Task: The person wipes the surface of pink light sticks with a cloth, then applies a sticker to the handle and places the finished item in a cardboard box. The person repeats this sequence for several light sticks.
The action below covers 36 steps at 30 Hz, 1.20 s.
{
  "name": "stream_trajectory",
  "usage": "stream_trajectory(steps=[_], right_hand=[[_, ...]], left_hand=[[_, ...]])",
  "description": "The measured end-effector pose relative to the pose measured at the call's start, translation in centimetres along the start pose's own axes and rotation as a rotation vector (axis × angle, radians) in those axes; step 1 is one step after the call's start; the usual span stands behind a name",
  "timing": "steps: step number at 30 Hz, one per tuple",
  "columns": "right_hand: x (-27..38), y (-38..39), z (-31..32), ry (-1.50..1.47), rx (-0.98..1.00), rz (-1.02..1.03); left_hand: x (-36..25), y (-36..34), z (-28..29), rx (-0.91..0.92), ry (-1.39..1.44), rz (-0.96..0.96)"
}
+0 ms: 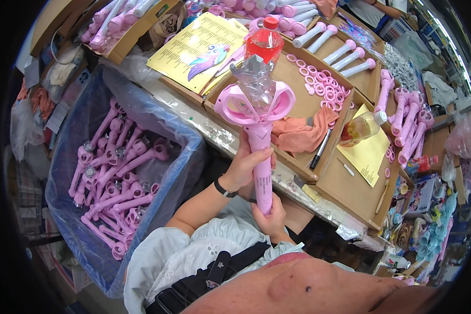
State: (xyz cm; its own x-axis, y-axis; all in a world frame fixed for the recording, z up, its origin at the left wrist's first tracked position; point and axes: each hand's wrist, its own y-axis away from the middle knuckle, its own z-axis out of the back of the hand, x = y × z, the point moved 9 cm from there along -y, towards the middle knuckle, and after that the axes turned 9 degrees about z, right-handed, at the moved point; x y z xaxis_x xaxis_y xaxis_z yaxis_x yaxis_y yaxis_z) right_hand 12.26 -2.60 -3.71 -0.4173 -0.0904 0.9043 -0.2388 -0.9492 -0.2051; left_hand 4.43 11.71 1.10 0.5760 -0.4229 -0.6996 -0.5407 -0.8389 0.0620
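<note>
I'm holding the pink toy wand (259, 118) upright, crystal head pointing away: left hand (246, 165) wrapped mid-handle, right hand (271, 220) clasping its base. Blue-lined bin (83, 235) holds more wands.

Pink toy wand (258, 131) with silver crystal head, held upright.

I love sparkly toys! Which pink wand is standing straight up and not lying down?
The pink wand held in both hands, the left hand above the right hand. It stands upright with its silver crystal top; the wands in the blue-lined bin lie in a heap.
</note>
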Motion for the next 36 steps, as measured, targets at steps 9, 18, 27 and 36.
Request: stream_trajectory(steps=[9,18,27,36], right_hand=[[0.4,0.0,0.2,0.001,0.0,0.018],[-1.3,1.2,-0.8,-0.111,0.086,-0.02],[0.7,-2.0,6.8,-0.544,0.153,-0.135],[-3.2,-23.9,34.2,0.004,-0.394,-0.054]], left_hand=[[-0.1,0.2,-0.2,0.004,0.041,-0.006],[-3.4,-1.0,1.3,0.067,-0.051,-0.122],[-2.3,-0.8,0.0,0.106,-0.233,0.01],[1.9,4.2,4.9,-0.125,-0.319,0.257]])
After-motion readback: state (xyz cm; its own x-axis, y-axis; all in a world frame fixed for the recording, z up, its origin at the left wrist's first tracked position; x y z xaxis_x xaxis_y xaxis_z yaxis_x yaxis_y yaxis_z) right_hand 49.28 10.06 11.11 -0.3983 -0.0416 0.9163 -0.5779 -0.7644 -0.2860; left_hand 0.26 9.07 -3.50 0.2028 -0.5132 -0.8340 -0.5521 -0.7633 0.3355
